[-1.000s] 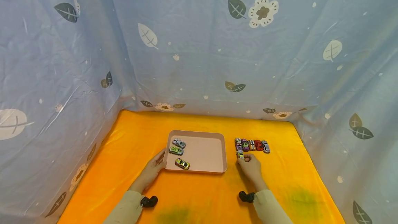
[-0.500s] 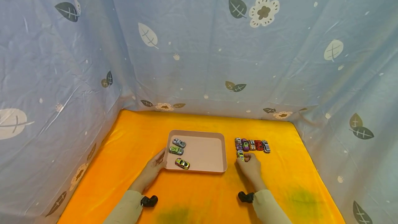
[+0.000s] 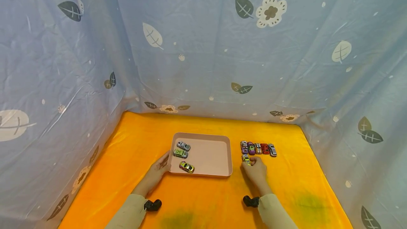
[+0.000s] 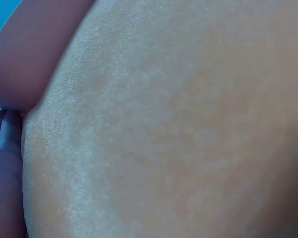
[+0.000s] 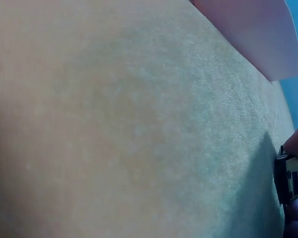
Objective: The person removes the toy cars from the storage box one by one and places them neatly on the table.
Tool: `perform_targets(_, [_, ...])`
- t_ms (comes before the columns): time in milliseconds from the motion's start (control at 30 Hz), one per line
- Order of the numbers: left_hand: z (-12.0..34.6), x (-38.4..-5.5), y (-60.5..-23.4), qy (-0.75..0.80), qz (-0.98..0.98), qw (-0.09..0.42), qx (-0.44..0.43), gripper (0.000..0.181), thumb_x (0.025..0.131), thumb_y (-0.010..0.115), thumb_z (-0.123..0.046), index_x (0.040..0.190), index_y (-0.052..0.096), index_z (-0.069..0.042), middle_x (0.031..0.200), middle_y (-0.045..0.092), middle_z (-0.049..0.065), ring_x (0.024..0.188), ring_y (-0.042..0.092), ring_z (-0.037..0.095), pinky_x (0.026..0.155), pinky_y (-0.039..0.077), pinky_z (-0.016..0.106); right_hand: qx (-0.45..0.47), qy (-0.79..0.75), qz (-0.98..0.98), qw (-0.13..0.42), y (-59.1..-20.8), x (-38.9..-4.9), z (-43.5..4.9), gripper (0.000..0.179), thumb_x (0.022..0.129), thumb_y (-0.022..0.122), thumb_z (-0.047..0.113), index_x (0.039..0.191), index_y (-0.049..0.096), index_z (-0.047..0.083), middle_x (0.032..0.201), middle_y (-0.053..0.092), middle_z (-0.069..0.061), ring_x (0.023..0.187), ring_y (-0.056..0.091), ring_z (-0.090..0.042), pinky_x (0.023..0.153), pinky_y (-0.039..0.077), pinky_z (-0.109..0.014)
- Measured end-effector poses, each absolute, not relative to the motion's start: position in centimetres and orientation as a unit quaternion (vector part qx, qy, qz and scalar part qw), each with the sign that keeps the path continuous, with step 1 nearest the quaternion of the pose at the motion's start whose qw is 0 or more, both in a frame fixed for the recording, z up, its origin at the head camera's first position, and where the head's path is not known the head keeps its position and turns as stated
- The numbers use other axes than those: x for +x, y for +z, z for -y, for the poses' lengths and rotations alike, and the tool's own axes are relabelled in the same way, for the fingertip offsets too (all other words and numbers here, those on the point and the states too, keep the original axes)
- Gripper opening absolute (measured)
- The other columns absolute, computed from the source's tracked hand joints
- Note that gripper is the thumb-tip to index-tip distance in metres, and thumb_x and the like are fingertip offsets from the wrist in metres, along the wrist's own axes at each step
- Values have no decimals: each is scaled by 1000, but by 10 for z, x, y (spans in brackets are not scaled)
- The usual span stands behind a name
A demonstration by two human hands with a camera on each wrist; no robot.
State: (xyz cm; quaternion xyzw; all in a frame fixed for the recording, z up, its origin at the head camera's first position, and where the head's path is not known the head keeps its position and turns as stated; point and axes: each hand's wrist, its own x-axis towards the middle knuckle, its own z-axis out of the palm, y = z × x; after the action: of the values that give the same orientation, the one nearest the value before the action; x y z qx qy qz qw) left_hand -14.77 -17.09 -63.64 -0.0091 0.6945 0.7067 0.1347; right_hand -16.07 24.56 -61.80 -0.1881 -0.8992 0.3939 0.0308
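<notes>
A shallow pink tray (image 3: pixel 210 156) lies on the yellow cloth with three toy cars along its left side: a silver one (image 3: pixel 183 146), a green one (image 3: pixel 180 153) and a yellow-and-purple one (image 3: pixel 187 167) nearer the front. My left hand (image 3: pixel 155 174) holds the tray by its left wall, near the front corner. To the right of the tray, my right hand (image 3: pixel 257 172) pinches a yellow-and-white toy car (image 3: pixel 246 159) between thumb and fingers. In the right wrist view that car (image 5: pixel 294 177) shows low over the cloth, partly covered by fingers.
Just beyond the right hand, several toy cars stand side by side in a row, among them a purple-and-green one (image 3: pixel 251 148), a red one (image 3: pixel 264 148) and a silver one (image 3: pixel 272 150). Blue patterned curtains (image 3: pixel 203 63) enclose the cloth-covered surface (image 3: pixel 210 200) at the back and sides.
The pinched toy car has tilted slightly in the right hand. The left hand, the tray and the other cars stay where they were.
</notes>
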Motion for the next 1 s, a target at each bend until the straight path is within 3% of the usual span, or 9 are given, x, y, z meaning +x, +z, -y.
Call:
perform_targets(400, [171, -149, -639, 706, -695, 137, -2, 60, 100, 54, -13, 153, 30, -27, 155, 31, 6, 140, 32, 27, 111, 28, 45, -199, 387, 899, 42, -619, -161, -243, 48, 81, 70, 31, 114, 55, 1, 104, 61, -19, 103, 45, -40, 87, 35, -49])
perform_targets(667, [170, -149, -639, 705, -698, 130, -1, 60, 100, 53, -11, 153, 30, -27, 155, 31, 5, 140, 31, 26, 111, 29, 45, -197, 404, 891, 70, -619, -163, -243, 48, 83, 71, 32, 115, 55, 0, 101, 56, -18, 95, 48, -35, 82, 37, -45])
perform_targets(833, [170, -148, -637, 701, -701, 131, 2, 59, 100, 53, -12, 154, 29, -24, 155, 30, 7, 140, 31, 27, 110, 31, 43, -191, 469, 857, 97, -613, -168, -247, 58, 90, 65, 40, 122, 49, -5, 111, 49, -22, 100, 48, -35, 86, 41, -47])
perform_targets(1000, [171, -149, -639, 703, -699, 133, 1, 59, 100, 53, -12, 153, 30, -24, 156, 30, 6, 140, 31, 27, 110, 29, 44, -158, 492, 849, 110, -595, -175, -252, 68, 90, 64, 48, 128, 46, -5, 122, 46, -23, 106, 47, -36, 90, 41, -50])
